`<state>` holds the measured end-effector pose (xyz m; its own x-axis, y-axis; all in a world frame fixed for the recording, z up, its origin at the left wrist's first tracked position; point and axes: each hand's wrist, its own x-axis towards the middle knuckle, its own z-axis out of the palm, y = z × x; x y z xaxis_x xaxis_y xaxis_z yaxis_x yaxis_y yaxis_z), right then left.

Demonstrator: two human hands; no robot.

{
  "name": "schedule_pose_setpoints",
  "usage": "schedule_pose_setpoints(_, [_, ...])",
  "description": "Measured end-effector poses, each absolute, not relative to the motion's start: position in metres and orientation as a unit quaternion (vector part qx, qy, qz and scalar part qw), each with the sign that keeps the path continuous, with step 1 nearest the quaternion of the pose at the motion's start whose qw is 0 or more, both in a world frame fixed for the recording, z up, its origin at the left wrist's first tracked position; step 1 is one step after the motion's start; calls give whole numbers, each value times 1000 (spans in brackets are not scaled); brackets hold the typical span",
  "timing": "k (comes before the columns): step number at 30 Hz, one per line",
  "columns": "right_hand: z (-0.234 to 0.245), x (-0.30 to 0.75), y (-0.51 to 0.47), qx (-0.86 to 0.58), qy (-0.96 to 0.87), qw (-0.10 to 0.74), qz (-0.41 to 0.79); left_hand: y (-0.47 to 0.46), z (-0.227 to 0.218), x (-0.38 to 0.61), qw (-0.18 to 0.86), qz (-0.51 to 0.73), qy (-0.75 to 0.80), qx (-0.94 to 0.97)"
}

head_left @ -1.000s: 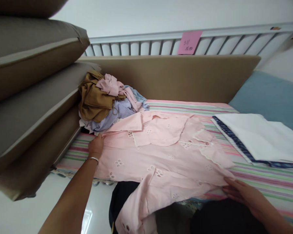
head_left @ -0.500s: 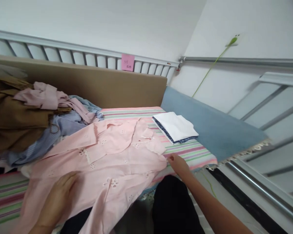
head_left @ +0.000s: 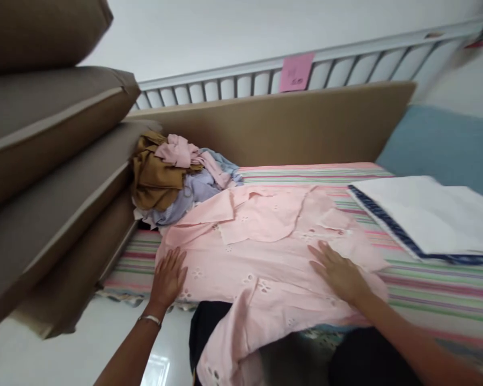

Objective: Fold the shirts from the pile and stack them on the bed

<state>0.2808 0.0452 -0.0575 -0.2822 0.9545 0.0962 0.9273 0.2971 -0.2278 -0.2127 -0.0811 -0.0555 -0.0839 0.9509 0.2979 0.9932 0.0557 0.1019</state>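
Note:
A pink blouse (head_left: pixel 221 262) with cut-out flower embroidery is spread across the striped bed sheet (head_left: pixel 438 292). One sleeve is folded over its upper part, and another sleeve hangs off the near edge over my lap. My left hand (head_left: pixel 171 276) lies flat on the blouse's left end, fingers stretched out. On the right part of the blouse rests my right hand (head_left: pixel 340 273), palm down with fingers spread. Neither hand grips the cloth.
Crumpled clothes (head_left: pixel 156 177) lie in a heap at the back left. Brown cushions (head_left: pixel 60 214) are stacked at the left. A folded white cloth (head_left: pixel 430 209) over dark blue fabric sits right. Behind stand a brown panel (head_left: pixel 306 126), white railing (head_left: pixel 225 75) and pink note (head_left: pixel 297 72).
The view has swung left, bringing the cushions in. My right hand has moved from the blouse's right edge onto it and opened out. My left hand now lies at its left end.

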Motion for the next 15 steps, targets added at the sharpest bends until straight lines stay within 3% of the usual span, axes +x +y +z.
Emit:
schedule_pose_setpoints(9, [-49, 283, 46, -597, -796, 71, 77, -87, -52, -214, 56, -145, -743, -651])
schedule_pose_setpoints(12, [-32, 286, 42, -589, -790, 106, 133, -99, -42, -209, 14, -256, -761, -596])
schedule_pose_setpoints(15, [-8, 296, 13, -586, -752, 238, 188, -128, -40, -202, -73, -454, -805, -376])
